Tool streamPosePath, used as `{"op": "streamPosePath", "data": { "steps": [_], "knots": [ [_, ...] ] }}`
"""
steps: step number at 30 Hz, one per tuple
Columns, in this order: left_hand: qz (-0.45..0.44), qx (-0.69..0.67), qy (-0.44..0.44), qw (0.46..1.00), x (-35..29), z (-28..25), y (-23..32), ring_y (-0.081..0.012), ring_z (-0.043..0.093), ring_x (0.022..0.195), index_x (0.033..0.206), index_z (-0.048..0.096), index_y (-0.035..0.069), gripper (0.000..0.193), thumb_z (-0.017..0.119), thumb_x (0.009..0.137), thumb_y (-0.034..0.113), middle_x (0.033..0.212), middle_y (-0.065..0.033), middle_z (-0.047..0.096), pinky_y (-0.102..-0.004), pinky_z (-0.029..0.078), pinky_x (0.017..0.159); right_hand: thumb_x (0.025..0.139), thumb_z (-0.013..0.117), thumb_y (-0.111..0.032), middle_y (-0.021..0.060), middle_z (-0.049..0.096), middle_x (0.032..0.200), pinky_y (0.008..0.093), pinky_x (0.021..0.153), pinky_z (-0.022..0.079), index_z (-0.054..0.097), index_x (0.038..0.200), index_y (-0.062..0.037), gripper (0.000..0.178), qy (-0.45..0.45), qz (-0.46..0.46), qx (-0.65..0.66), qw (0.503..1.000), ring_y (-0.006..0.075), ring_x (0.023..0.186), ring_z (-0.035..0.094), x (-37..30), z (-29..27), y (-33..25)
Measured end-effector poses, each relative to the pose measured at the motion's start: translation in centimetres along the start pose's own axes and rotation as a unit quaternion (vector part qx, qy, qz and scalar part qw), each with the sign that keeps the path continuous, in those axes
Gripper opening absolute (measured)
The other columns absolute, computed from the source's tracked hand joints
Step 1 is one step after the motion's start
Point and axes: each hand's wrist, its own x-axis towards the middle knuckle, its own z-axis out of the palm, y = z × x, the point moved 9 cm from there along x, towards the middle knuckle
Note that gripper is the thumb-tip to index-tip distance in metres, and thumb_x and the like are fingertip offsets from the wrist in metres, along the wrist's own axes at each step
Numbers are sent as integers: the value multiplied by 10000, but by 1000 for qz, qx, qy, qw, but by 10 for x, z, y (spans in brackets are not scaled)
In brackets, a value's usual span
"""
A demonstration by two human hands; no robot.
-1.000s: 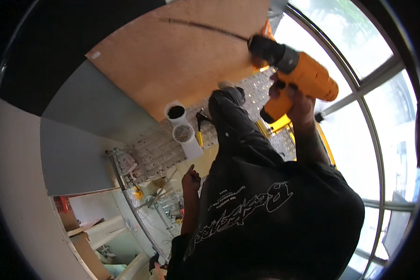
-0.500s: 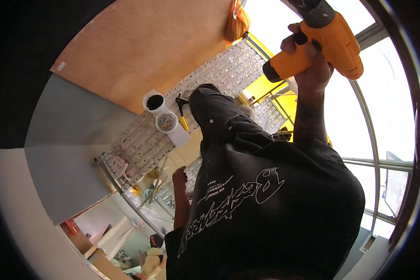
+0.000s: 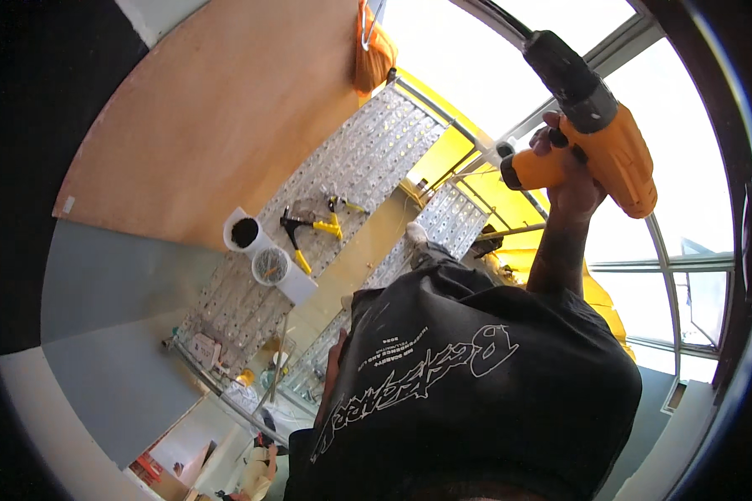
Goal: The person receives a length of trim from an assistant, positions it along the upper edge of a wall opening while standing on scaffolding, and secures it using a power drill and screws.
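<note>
Raised at the upper right, my right hand (image 3: 570, 179) is wrapped round the grip of an orange cordless drill (image 3: 620, 154). The drill's black chuck points up and to the left, and a dark bit runs from it toward the top edge, apart from anything I can make out. Lower down, my left arm (image 3: 333, 371) hangs beside my black shirt; its hand is mostly hidden, so its fingers do not show. Closest to that side is a perforated metal platform (image 3: 217, 305), with a white container of screws (image 3: 271, 265) and another white container of dark pieces (image 3: 244, 233).
Black-and-yellow hand tools, among them a hammer (image 3: 299, 246), lie on the platform. A large brown board (image 3: 217, 108) stands along the left. An orange mesh bag (image 3: 376, 58) hangs by the platform's far end. Window frames (image 3: 667, 275) rise at right. Another person (image 3: 259, 472) is below.
My right hand has shifted slightly down and right with the drill, bringing more of the chuck and bit into view. My leg no longer covers the tools. My left hand has slipped mostly behind the shirt.
</note>
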Motion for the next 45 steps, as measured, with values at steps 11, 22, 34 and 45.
{"op": "streamPosePath", "data": {
  "steps": [11,22,34,45],
  "knots": [
    [-16,25,27,999,55,57,90,-123,457,431,1077,705,66,302,543,938,280,551,-21,506,-291,375,427,863,653,-159,142,635,1035,377,684,496,506,1223,26,431,26,-12,1,1000,185,750,624,59,-176,34],
    [-69,6,100,993,109,107,169,-123,462,433,1083,704,62,303,544,941,278,556,-26,517,-292,378,432,823,631,-66,179,626,1066,365,700,529,509,1222,14,424,31,10,70,997,218,789,635,124,-272,86],
    [-43,-1,119,992,130,108,193,-124,466,435,1089,703,59,305,545,944,275,562,-31,528,-293,383,437,799,714,-169,138,615,1014,328,642,530,499,1226,-25,499,99,11,182,978,191,713,610,154,-219,93],
    [91,21,154,984,101,47,159,-125,471,437,1094,703,56,306,546,946,273,567,-36,539,-295,386,441,867,645,-196,169,613,1053,317,646,538,487,1244,-9,449,125,-14,184,975,186,726,613,136,-187,30]
  ]
}}
